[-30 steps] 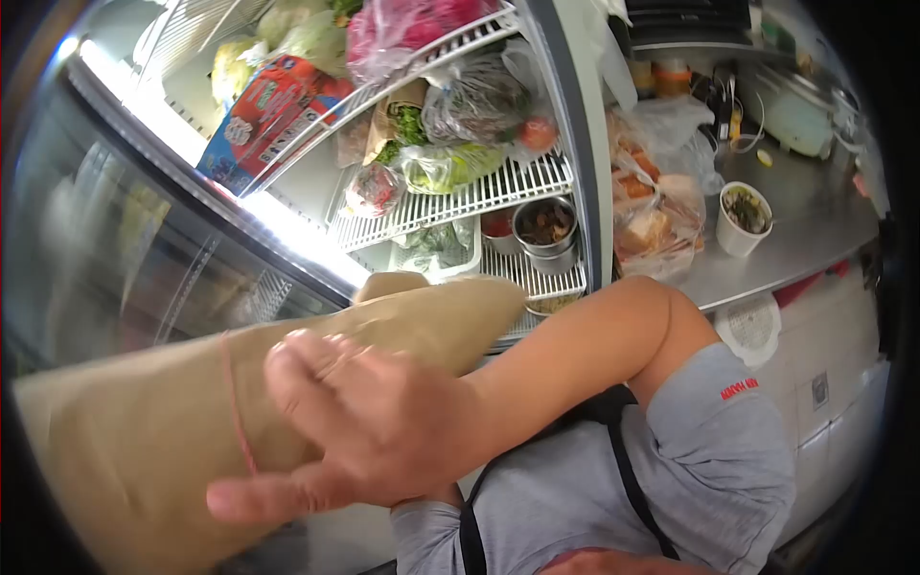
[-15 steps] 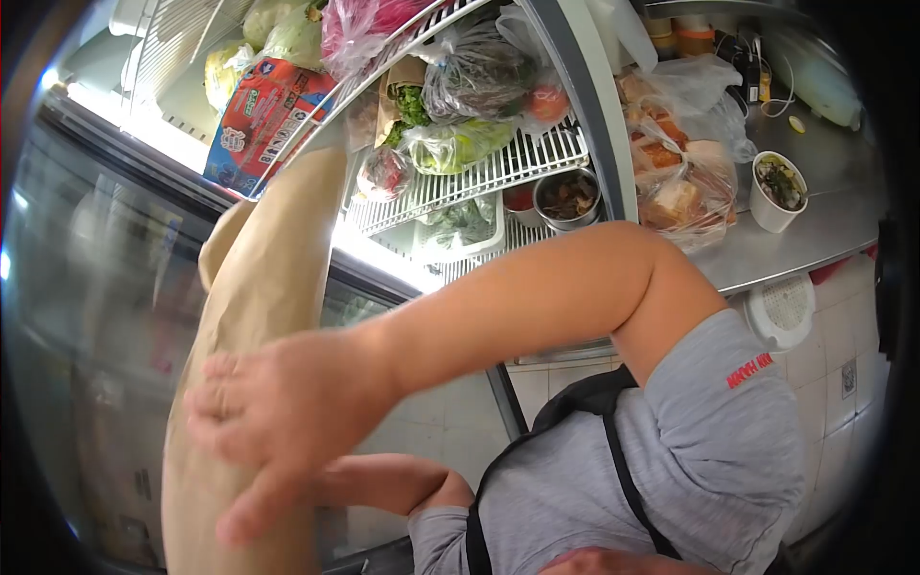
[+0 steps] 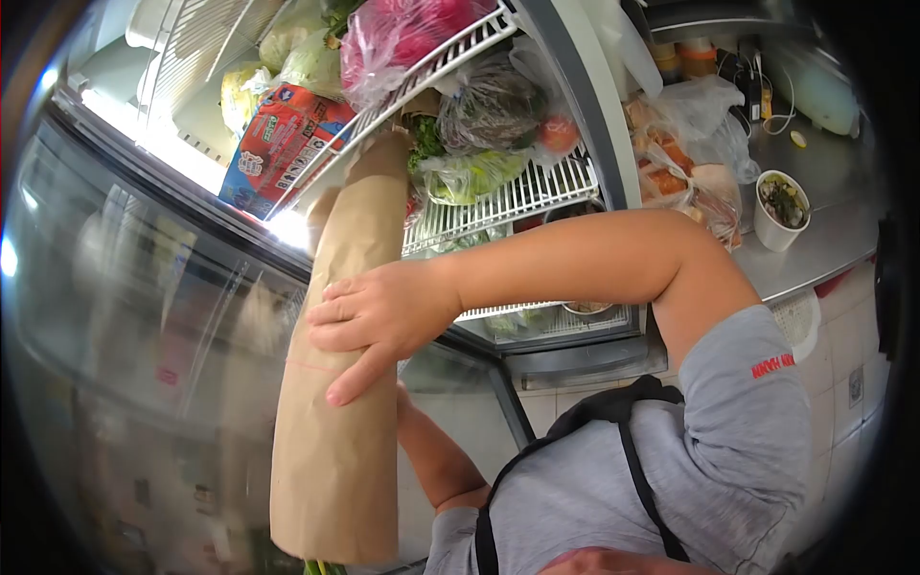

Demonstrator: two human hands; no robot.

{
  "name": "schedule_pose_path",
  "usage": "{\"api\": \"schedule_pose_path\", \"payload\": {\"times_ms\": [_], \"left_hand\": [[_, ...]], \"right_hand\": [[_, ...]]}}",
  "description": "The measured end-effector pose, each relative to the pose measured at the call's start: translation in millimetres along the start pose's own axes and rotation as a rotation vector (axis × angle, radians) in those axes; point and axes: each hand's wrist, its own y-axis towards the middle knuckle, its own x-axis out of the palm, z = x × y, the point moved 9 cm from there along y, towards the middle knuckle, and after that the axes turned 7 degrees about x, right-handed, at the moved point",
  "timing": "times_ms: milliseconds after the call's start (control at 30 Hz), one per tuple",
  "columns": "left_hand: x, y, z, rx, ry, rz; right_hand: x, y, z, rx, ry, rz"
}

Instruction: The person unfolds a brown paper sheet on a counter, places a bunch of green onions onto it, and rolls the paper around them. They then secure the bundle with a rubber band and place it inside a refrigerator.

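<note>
A long bundle wrapped in brown paper point(image 3: 335, 479) lies lengthwise before me, with a thin pink band around it. Green stems point(image 3: 324, 567) poke out at its near end. Its far end reaches into the fridge, beneath the rack with the pink bag. My right hand point(image 3: 388, 311) grips the bundle from above, fingers over the paper and thumb apart. On the other side, my left hand point(image 3: 403, 395) is almost wholly hidden behind the bundle. Only a bit of it shows against the paper, and its fingers are out of sight.
Fridge racks point(image 3: 537, 196) hold a pink plastic bag point(image 3: 412, 43), a red and blue package point(image 3: 287, 134) and bagged greens point(image 3: 470, 177). A glass door point(image 3: 144, 316) is at left. On the steel counter point(image 3: 834, 225) are bagged food point(image 3: 671, 158) and a white cup point(image 3: 783, 216).
The bundle has moved away from me, further into the fridge, and its near end with stems now shows. My right hand has moved up with it, and the view has shifted slightly.
</note>
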Motion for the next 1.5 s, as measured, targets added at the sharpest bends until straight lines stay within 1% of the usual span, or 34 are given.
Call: {"api": "schedule_pose_path", "payload": {"times_ms": [133,233,367,400,500,533,633,667,767,800,833,867,900,933,967,1067,1133,1333,1500], "left_hand": [[35.7,4.7,-38.9,0.001,0.048,-0.02],[60.2,2.5,-63.7,0.006,0.077,-0.025],[72.1,-8.7,-98.6,-0.029,0.151,-0.011],[72.0,-13.3,-106.4,-0.039,0.174,-0.004],[69.2,-32.7,-123.9,-0.075,0.232,0.024],[66.5,-39.9,-127.3,-0.086,0.252,0.036],[60.9,-55.7,-134.1,-0.109,0.295,0.063],[55.6,-60.6,-135.2,-0.114,0.318,0.072],[48.9,-70.3,-138.8,-0.123,0.341,0.094],[46.5,-72.4,-140.0,-0.13,0.352,0.099],[45.1,-74.2,-141.8,-0.136,0.355,0.105],[43.7,-75.1,-143.1,-0.142,0.359,0.111],[43.0,-75.0,-143.7,-0.142,0.359,0.119],[43.2,-72.5,-144.4,-0.144,0.354,0.118],[42.3,-74.0,-146.5,-0.149,0.361,0.125],[36.5,-76.3,-150.1,-0.154,0.373,0.136],[35.5,-77.7,-153.6,-0.158,0.381,0.144],[36.4,-82.7,-158.8,-0.166,0.383,0.14],[60.8,-70.0,-155.9,-0.148,0.303,0.081]], "right_hand": [[3.6,-11.5,34.6,0.017,-0.142,-0.137],[-2.1,-15.0,64.3,0.016,-0.204,-0.078],[2.2,-23.9,98.5,0.072,-0.214,-0.096],[0.9,-27.2,101.8,0.098,-0.252,-0.071],[17.7,-35.9,95.1,0.198,-0.229,-0.286],[16.6,-36.4,90.1,0.203,-0.229,-0.256],[13.9,-29.1,78.5,0.269,-0.069,-0.356],[4.1,-23.9,81.7,0.331,0.07,-0.292],[5.5,-43.0,147.9,0.796,-0.136,-0.668],[-4.4,-64.5,175.4,1.073,-0.303,-0.805],[-7.7,-84.1,211.0,1.008,-0.654,-0.578],[-17.7,-106.2,236.4,0.991,-1.014,-0.291],[-22.8,-136.2,254.2,1.012,-1.252,0.001],[-25.7,-157.2,274.3,1.071,-1.259,0.09],[-27.2,-167.7,293.6,1.147,-1.177,0.06],[-22.0,-193.6,336.7,1.405,-0.874,-0.134],[-20.3,-198.7,343.1,1.475,-0.776,-0.204],[-28.7,-198.0,344.0,1.509,-0.641,-0.267],[-54.8,-190.8,332.9,1.492,-0.557,-0.272]]}}
